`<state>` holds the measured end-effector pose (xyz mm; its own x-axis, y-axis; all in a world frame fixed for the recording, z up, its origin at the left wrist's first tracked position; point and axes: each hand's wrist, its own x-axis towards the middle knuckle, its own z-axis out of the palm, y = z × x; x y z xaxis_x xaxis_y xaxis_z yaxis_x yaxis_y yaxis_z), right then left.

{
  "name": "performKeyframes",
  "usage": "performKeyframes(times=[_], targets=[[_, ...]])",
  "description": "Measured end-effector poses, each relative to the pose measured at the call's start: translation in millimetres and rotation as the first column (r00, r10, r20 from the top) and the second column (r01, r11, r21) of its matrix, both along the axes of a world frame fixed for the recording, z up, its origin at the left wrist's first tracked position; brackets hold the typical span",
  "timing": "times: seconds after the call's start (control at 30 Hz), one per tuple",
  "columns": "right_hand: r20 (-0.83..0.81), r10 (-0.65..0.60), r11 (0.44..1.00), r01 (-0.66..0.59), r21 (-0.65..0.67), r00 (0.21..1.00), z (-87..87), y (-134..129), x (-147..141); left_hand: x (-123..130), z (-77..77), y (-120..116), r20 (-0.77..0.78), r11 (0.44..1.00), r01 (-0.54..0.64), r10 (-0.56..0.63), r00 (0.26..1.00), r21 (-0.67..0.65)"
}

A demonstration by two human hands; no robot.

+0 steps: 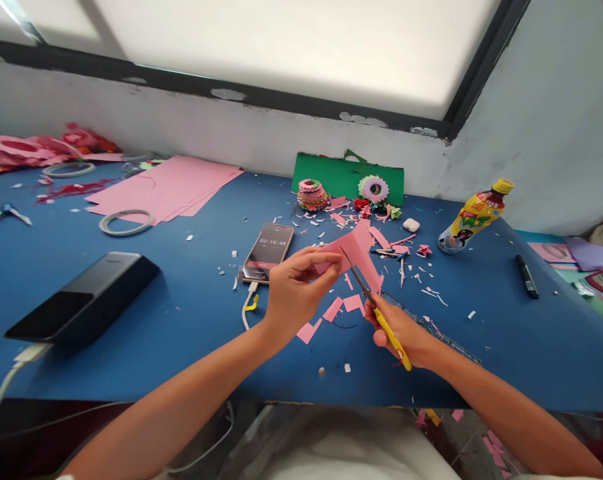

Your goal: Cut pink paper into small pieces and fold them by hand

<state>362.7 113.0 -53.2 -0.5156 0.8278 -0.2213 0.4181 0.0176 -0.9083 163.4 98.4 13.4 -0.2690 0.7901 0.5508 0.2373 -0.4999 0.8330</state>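
Here the left hand [296, 283] is pinching a folded piece of pink paper [365, 257], thumb and fingers closing together on its left part, while the rest of the paper is spreading out beyond the fingertips, above the blue table [206, 360]. The right hand [404, 333] is gripping the scissors with yellow plastic handles [392, 339], its fingers closing around them, and the dark metal blades are pointing up and left. They're crossing in front of the paper, the tips reaching close to the left fingertips; whether they're biting into it, I cannot tell.

Just below the paper, pink scraps [332, 309] are lying between the two hands, and a clear ruler [444, 340] is running out past the right wrist. Left of the paper, a phone [270, 250] is showing a timer on its lit screen, a white cable plugging into its lower end. Behind the hands, a stack of multicoloured, jagged-edged paper rings [312, 197] is sitting in front of a green card [326, 173]. Over on the right, a yellow-capped plastic bottle [476, 217] is standing, and a black marker [527, 277] is lying nearby. Farther left, large pink sheets [166, 187] are overlapping near the wall.
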Motion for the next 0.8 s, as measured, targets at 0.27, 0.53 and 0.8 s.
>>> performKeyframes(times=[0.27,0.53,0.8], targets=[[-0.111,-0.041,0.992,0.028,-0.121,0.993,1.9,-1.9,-3.0,-1.0,-2.1,1.3,0.015,1.0,0.01,-0.009,1.0,-0.019],[-0.134,0.025,0.998,-0.033,-0.057,0.991,4.1,-4.0,0.1,0.0,-2.0,2.3,0.038,0.999,0.015,-0.013,0.999,-0.036],[-0.069,0.021,0.999,-0.019,0.028,0.997,1.2,-1.4,-0.9,-0.7,-2.1,2.6,0.001,0.999,-0.026,0.026,1.0,-0.037]])
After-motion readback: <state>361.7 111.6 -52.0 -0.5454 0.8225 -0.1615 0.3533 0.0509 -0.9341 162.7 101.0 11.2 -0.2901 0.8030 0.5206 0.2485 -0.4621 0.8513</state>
